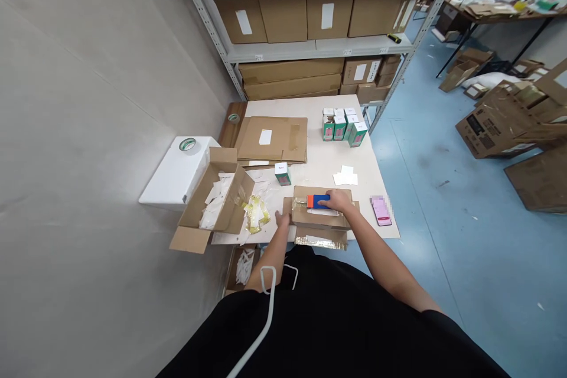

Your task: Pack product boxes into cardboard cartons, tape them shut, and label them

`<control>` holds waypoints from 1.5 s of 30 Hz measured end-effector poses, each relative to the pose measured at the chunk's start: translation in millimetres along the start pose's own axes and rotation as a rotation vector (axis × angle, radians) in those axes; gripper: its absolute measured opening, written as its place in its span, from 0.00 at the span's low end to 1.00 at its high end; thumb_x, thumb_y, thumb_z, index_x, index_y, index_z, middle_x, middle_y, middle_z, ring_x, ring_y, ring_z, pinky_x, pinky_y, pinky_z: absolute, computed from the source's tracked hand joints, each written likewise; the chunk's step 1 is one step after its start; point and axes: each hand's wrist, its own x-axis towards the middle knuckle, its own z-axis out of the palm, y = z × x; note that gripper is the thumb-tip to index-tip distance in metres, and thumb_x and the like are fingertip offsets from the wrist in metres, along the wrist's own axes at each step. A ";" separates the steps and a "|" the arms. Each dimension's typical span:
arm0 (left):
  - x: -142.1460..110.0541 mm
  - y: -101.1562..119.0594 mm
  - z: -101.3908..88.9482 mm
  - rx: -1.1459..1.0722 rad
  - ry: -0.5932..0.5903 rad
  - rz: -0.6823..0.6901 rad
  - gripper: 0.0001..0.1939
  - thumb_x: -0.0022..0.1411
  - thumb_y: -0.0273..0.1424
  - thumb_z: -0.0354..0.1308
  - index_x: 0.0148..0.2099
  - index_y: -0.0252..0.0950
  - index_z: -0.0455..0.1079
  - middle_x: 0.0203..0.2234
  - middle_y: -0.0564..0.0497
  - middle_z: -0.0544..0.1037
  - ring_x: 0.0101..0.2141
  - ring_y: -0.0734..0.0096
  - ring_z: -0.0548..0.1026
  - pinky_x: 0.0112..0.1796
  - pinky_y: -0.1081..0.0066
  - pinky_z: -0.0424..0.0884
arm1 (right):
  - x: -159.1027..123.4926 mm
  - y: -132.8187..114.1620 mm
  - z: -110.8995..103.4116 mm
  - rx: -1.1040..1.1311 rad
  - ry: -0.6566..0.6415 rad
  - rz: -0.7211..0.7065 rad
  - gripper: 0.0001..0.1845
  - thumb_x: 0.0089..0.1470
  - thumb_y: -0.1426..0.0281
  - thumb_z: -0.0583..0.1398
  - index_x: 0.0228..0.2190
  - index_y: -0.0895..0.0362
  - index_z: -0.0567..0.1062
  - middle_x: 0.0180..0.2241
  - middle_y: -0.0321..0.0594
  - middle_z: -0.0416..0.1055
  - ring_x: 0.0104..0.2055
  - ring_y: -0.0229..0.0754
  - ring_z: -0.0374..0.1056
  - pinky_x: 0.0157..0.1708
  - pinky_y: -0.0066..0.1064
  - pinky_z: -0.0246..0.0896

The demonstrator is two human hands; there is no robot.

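Note:
A small cardboard box wrapped in clear tape lies at the table's near edge. My right hand rests on top of it, closed round a blue and orange tape dispenser. My left hand presses against the box's left side, fingers partly hidden. A strip of tape hangs off the box's front edge.
An open carton with white paper scraps stands at the left. One green-and-white small box sits mid-table, several more at the back. Flattened cardboard, white slips, a pink phone, tape rolls; shelves behind.

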 end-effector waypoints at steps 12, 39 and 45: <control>36.0 72.9 -9.0 0.948 -0.454 0.410 0.67 0.39 0.57 0.76 0.77 0.51 0.51 0.78 0.46 0.32 0.72 0.38 0.54 0.64 0.56 0.63 | 0.0 -23.2 3.9 -0.115 -0.033 0.047 0.33 0.61 0.42 0.62 0.47 0.59 0.81 0.49 0.55 0.80 0.50 0.54 0.76 0.44 0.33 0.66; 32.9 89.5 -1.6 1.206 -0.432 0.341 0.64 0.49 0.50 0.75 0.79 0.53 0.43 0.77 0.49 0.25 0.69 0.38 0.63 0.59 0.58 0.69 | -75.2 154.0 -57.2 -0.038 0.034 0.238 0.25 0.50 0.45 0.69 0.32 0.55 0.82 0.36 0.43 0.81 0.39 0.46 0.74 0.28 0.29 0.53; 36.3 91.0 -0.8 1.232 -0.436 0.345 0.63 0.51 0.50 0.74 0.80 0.52 0.42 0.78 0.45 0.28 0.66 0.38 0.67 0.57 0.58 0.71 | -100.8 209.0 -62.4 0.028 0.030 0.321 0.24 0.49 0.46 0.69 0.31 0.56 0.82 0.30 0.40 0.78 0.33 0.43 0.72 0.28 0.29 0.53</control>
